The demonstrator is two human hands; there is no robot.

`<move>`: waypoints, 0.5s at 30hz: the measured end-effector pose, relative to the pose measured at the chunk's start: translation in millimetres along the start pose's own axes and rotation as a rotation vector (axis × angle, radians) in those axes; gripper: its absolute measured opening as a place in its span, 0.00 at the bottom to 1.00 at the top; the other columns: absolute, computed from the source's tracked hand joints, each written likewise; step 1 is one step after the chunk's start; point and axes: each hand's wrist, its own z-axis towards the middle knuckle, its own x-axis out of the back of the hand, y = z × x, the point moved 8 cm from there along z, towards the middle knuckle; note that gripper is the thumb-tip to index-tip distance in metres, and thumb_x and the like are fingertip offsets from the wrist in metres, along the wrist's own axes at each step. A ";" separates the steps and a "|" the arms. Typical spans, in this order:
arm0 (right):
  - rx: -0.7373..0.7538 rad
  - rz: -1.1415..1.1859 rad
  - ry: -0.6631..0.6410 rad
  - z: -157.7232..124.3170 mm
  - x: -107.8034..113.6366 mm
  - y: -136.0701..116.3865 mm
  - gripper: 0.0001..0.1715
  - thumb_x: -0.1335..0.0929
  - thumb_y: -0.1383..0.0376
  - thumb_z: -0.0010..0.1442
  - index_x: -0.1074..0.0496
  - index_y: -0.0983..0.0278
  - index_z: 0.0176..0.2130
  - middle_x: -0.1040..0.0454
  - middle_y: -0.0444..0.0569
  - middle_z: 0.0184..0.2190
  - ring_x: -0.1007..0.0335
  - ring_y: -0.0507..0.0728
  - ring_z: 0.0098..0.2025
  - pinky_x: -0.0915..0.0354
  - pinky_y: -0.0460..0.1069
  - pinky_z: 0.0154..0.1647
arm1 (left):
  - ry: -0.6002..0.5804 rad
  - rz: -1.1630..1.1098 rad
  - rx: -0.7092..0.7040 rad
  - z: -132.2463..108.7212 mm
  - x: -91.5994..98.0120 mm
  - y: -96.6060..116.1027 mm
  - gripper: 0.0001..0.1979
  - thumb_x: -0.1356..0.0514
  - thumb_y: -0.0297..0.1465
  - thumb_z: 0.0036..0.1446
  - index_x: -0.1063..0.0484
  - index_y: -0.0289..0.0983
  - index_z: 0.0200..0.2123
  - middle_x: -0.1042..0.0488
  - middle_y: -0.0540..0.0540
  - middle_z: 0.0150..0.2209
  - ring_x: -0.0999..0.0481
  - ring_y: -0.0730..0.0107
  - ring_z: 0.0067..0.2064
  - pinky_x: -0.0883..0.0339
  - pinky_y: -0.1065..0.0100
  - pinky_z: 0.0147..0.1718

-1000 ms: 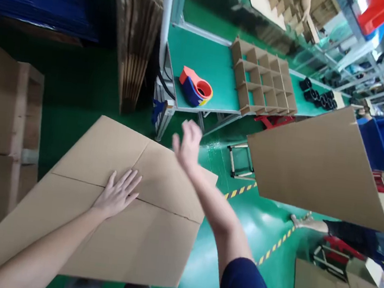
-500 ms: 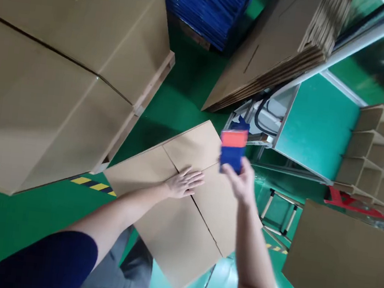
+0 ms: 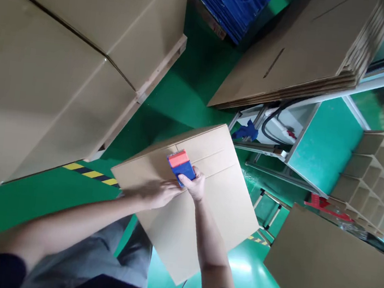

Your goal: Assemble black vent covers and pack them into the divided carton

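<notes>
A closed brown cardboard box [image 3: 220,198] stands in front of me with its flaps folded shut. My right hand [image 3: 193,186] grips a red and blue tape dispenser [image 3: 180,165] and presses it onto the box top near the far-left edge. My left hand [image 3: 157,192] lies flat on the box top just left of the dispenser, touching the right hand. My grey trousers show below the box.
A large stack of brown cartons on a pallet [image 3: 59,55] fills the left. Flat cardboard sheets [image 3: 302,55] lean at the upper right over a green workbench [image 3: 324,140] with a cardboard divider grid [image 3: 375,174]. Another carton [image 3: 333,271] sits at the lower right. Green floor with yellow-black tape.
My right hand picked up the tape dispenser from the bench and brought it down onto the box top. My left hand stayed on the flaps. My view swung left.
</notes>
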 end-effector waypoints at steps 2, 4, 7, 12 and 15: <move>0.000 0.031 0.012 1.0 -0.4 2.6 0.33 0.24 0.40 0.40 0.40 0.60 0.22 0.43 0.40 0.20 0.48 0.49 0.25 0.47 0.46 0.24 | 0.210 -0.207 0.285 -23.8 54.9 -27.5 0.17 0.46 0.38 0.69 0.21 0.39 0.50 0.18 0.39 0.49 0.19 0.58 0.51 0.26 0.58 0.55; 0.009 0.053 0.024 3.3 -1.0 3.7 0.33 0.24 0.40 0.40 0.41 0.60 0.22 0.43 0.39 0.20 0.48 0.49 0.25 0.47 0.46 0.24 | 0.373 -0.488 0.560 -29.9 97.8 -51.6 0.23 0.40 0.49 0.65 0.22 0.37 0.50 0.18 0.37 0.47 0.18 0.55 0.49 0.24 0.57 0.51; 0.032 0.065 0.033 6.5 -2.1 1.9 0.33 0.23 0.42 0.40 0.41 0.60 0.21 0.44 0.39 0.20 0.48 0.49 0.25 0.48 0.46 0.24 | 0.330 -0.861 0.714 6.9 127.1 -55.6 0.33 0.34 0.58 0.53 0.20 0.34 0.46 0.18 0.34 0.48 0.18 0.53 0.49 0.26 0.57 0.50; 0.062 0.059 0.039 7.2 -4.1 -4.2 0.33 0.23 0.43 0.41 0.40 0.60 0.22 0.44 0.39 0.20 0.48 0.49 0.25 0.47 0.46 0.24 | 0.171 -0.972 0.722 64.2 141.7 -35.9 0.32 0.24 0.54 0.37 0.16 0.35 0.38 0.17 0.37 0.44 0.20 0.56 0.46 0.30 0.59 0.49; 0.071 0.057 0.048 8.2 -6.5 -9.5 0.32 0.23 0.42 0.42 0.39 0.60 0.23 0.42 0.40 0.21 0.47 0.49 0.25 0.45 0.45 0.24 | 0.157 -0.920 0.749 68.6 137.0 -33.6 0.31 0.20 0.48 0.29 0.15 0.36 0.37 0.16 0.38 0.42 0.20 0.57 0.44 0.31 0.61 0.46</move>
